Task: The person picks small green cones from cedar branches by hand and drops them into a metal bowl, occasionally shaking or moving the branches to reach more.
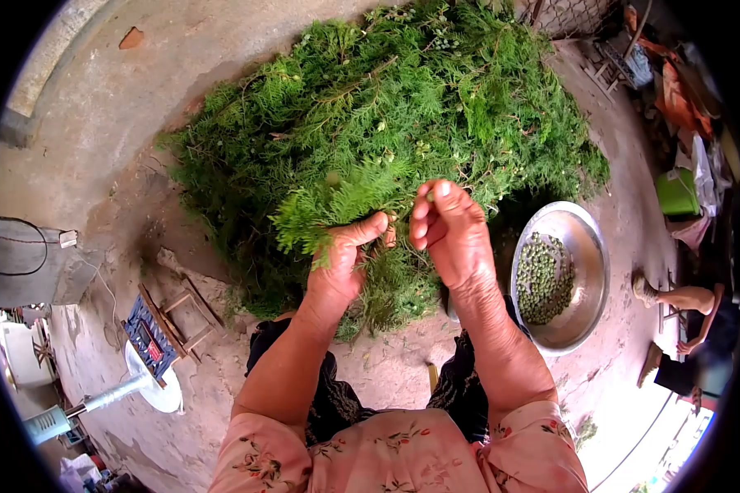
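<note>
My left hand is closed around a leafy evergreen sprig, its flat feathery fronds fanning out to the upper left. Just to the right, my right hand is raised with thumb and fingers pinched together. A small green cone shows at its fingertips, partly covered by them. Both hands are over the near side of a large heap of cut evergreen branches. Right of my right forearm stands a wide metal basin with many small green cones in it.
A small wooden stool and a white pedestal fan stand at the left. Another person's leg shows at the far right, below a green container and bags. A brick piece lies on the concrete floor.
</note>
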Motion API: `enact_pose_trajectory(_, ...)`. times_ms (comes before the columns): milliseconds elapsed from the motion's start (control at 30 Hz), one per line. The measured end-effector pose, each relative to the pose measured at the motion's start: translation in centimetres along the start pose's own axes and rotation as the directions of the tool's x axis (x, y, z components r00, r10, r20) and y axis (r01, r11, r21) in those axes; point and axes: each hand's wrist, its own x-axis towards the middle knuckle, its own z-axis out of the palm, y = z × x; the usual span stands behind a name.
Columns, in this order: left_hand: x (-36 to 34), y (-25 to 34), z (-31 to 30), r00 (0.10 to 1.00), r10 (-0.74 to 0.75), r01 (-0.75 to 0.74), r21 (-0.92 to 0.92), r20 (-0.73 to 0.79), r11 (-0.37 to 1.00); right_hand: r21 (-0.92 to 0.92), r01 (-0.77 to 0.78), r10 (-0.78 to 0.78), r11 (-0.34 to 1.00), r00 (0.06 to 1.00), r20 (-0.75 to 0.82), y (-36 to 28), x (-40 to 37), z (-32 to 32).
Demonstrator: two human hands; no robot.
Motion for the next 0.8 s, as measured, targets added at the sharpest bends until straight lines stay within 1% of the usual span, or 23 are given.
enact_pose_trajectory(33, -0.1, 0.3, 0.0, 0.997, -0.032, 0.027, -0.058, -0.074, 0.998, 0.092, 0.0, -0.003, 0.996, 1.0, 0.031, -0.7, 0.3, 0.0)
enact_pose_trajectory(67, 0.2, 0.5, -0.9, 0.988, -0.129, 0.125, -0.049, -0.085, 0.991, 0.123, 0.023, -0.023, 0.992, 1.0, 0.003, -0.9, 0.5, -0.3)
enact_pose_trajectory(100, 0.3, 0.6, -1.3, 0.988, -0.127, 0.124, -0.048, -0.084, 0.991, 0.152, 0.046, -0.043, 0.987, 0.999, -0.027, -1.0, 0.6, -0.6)
enact_pose_trajectory(167, 0.5, 0.7, -1.7, 0.99, -0.083, 0.067, -0.135, -0.117, 0.989, 0.173, 0.044, -0.037, 0.984, 0.998, -0.045, -0.7, 0.6, -1.3)
enact_pose_trajectory(200, 0.5, 1.0, -1.9, 0.995, -0.078, 0.069, -0.149, -0.056, 0.986, 0.133, 0.018, -0.01, 0.991, 0.998, -0.058, 0.0, 0.6, -2.0)
enact_pose_trajectory(233, 0.5, 1.0, -1.7, 0.995, -0.078, 0.069, -0.148, -0.055, 0.987, 0.093, -0.009, 0.016, 0.996, 0.997, -0.072, 0.2, 0.5, -2.0)
enact_pose_trajectory(267, 0.3, 1.1, -1.4, 0.995, -0.073, 0.062, -0.15, -0.069, 0.987, -0.035, -0.106, 0.103, 0.994, 0.992, -0.078, 0.5, 0.2, -1.9)
enact_pose_trajectory(300, 0.2, 1.2, -1.2, 0.994, -0.07, 0.057, -0.151, -0.083, 0.987, -0.034, -0.104, 0.101, 0.994, 0.992, -0.08, 0.7, 0.1, -1.4)
enact_pose_trajectory(333, 0.0, 1.3, -1.2, 0.992, -0.111, 0.099, -0.161, -0.067, 0.982, 0.017, -0.185, 0.185, 0.983, 0.983, -0.006, 1.0, 0.0, -0.9)
enact_pose_trajectory(367, 0.0, 1.3, -1.0, 0.991, -0.113, 0.101, -0.162, -0.066, 0.982, 0.062, -0.269, 0.265, 0.961, 0.962, 0.073, 1.1, -0.1, -0.5)
enact_pose_trajectory(400, 0.0, 1.1, -0.7, 0.992, -0.12, 0.111, -0.16, -0.046, 0.981, 0.12, -0.297, 0.286, 0.947, 0.953, 0.1, 1.2, -0.2, -0.2)
enact_pose_trajectory(433, -0.1, 1.1, -0.6, 0.992, -0.126, 0.12, -0.158, -0.027, 0.98, 0.121, -0.298, 0.287, 0.947, 0.953, 0.1, 1.3, -0.1, -0.3)
enact_pose_trajectory(467, 0.1, 0.8, -1.3, 0.991, -0.122, 0.117, -0.084, -0.055, 0.99, 0.129, -0.255, 0.236, 0.958, 0.96, 0.151, 1.5, 0.0, -0.4)
enact_pose_trajectory(500, 0.0, 0.7, -1.3, 0.991, -0.121, 0.116, -0.084, -0.056, 0.99, 0.138, -0.213, 0.183, 0.967, 0.962, 0.203, 1.5, 0.2, -0.5)
enact_pose_trajectory(533, -0.4, 0.7, -1.0, 0.991, -0.097, 0.093, -0.053, -0.087, 0.994, 0.128, -0.187, 0.165, 0.974, 0.973, 0.162, 1.4, 0.2, -0.2)
enact_pose_trajectory(567, -0.6, 0.7, -0.6, 0.99, -0.074, 0.071, -0.022, -0.117, 0.997, 0.128, -0.188, 0.166, 0.974, 0.973, 0.163, 1.3, 0.1, 0.0)
enact_pose_trajectory(600, -0.6, 0.7, -0.1, 0.995, -0.014, 0.015, 0.006, -0.098, 1.0, 0.029, -0.13, 0.125, 0.991, 0.983, 0.134, 1.2, 0.0, 0.1)
enact_pose_trajectory(633, -0.2, 0.6, 0.0, 0.995, 0.018, -0.009, 0.09, -0.099, 0.996, -0.072, -0.073, 0.08, 0.995, 0.991, 0.11, 1.3, 0.0, 0.2)
enact_pose_trajectory(700, 0.3, 0.0, -0.3, 0.993, 0.092, -0.077, 0.183, -0.073, 0.98, -0.095, -0.048, 0.057, 0.994, 0.993, 0.099, 1.6, -0.2, 0.2)
enact_pose_trajectory(733, 0.2, 0.1, -0.2, 0.993, 0.093, -0.078, 0.182, -0.075, 0.98, -0.13, -0.006, 0.02, 0.991, 0.994, 0.104, 1.7, -0.2, 0.1)
enact_pose_trajectory(800, -0.1, 0.4, -0.1, 0.997, 0.02, -0.003, 0.224, -0.075, 0.975, -0.2, 0.055, -0.03, 0.978, 0.991, 0.128, 1.8, -0.1, -0.2)
